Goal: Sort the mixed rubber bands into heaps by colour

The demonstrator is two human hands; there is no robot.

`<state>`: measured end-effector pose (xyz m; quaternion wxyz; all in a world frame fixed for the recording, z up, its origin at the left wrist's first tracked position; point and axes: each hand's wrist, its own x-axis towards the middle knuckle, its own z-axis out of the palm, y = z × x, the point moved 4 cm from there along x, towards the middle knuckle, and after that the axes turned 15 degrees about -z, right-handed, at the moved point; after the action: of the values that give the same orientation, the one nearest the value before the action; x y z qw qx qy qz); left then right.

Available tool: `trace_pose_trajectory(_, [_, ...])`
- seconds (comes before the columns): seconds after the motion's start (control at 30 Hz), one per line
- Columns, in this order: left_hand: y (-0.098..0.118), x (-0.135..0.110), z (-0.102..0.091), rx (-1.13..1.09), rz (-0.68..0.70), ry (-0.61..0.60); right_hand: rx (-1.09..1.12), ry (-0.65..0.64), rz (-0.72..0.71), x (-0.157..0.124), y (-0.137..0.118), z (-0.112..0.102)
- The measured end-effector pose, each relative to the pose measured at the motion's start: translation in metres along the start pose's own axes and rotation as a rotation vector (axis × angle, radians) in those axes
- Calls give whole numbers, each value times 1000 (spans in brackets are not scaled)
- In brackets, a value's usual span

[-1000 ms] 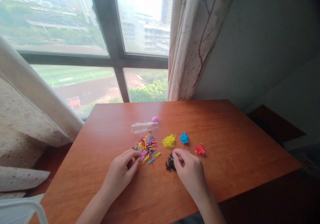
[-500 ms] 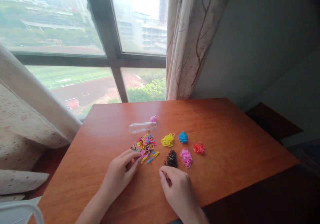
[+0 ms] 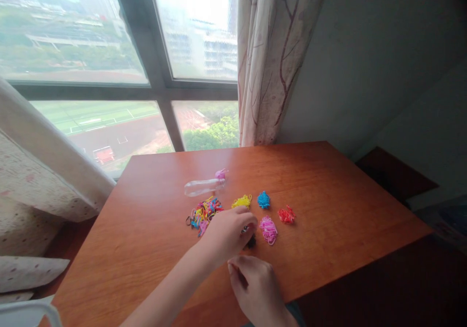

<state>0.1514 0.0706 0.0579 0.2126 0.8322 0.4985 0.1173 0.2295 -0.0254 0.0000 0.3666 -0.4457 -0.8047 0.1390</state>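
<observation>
My left hand (image 3: 233,229) reaches across above the black rubber bands (image 3: 251,242) and partly hides them. Its fingers curl closed close to the pink rubber bands (image 3: 269,230); anything held in them is hidden. Just below, my right hand (image 3: 255,285) rests low over the table with thumb and fingertips pinched together, and I cannot make out what is between them. Left of the hands lies a mixed heap of coloured rubber bands (image 3: 204,212), partly behind my left hand. Yellow rubber bands (image 3: 241,201) sit just beyond that hand.
Farther right are piles of blue rubber bands (image 3: 263,200) and red rubber bands (image 3: 287,215). A clear plastic bag (image 3: 202,187) with a pink tie (image 3: 221,173) lies toward the back. The wooden table (image 3: 346,195) meets a window and curtain (image 3: 262,83).
My left hand has moved right from the mixed heap to above the black pile. The right hand stays pinched, slightly lower in view. The whole view has shifted slightly.
</observation>
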Motion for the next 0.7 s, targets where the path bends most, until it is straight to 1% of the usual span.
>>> trace_pose_trajectory(0.1, [16,21,10,38,46,-48,-21,-14,-10,1,0,0])
trace_pose_trajectory(0.2, [25,34,20,48,76,-76,-49,-9,-21,1,0,0])
trace_pose_trajectory(0.3, [26,36,23,56,78,-87,-54,-3,-32,0,1,2])
trace_pose_trajectory(0.37, [22,32,19,56,61,-74,-38,-1,-41,-1,1,3])
trace_pose_trajectory(0.43, [12,23,10,56,30,-52,-20,9,-51,-1,1,3])
trace_pose_trajectory(0.5, [-2,11,-2,41,-13,-22,-1,18,-53,-1,1,2])
trace_pose_trajectory(0.63, [-42,-22,-25,-94,-140,101,36,1,-37,3,-2,0])
trace_pose_trajectory(0.7, [-63,-39,-31,-166,-206,168,23,-18,-28,6,-4,0])
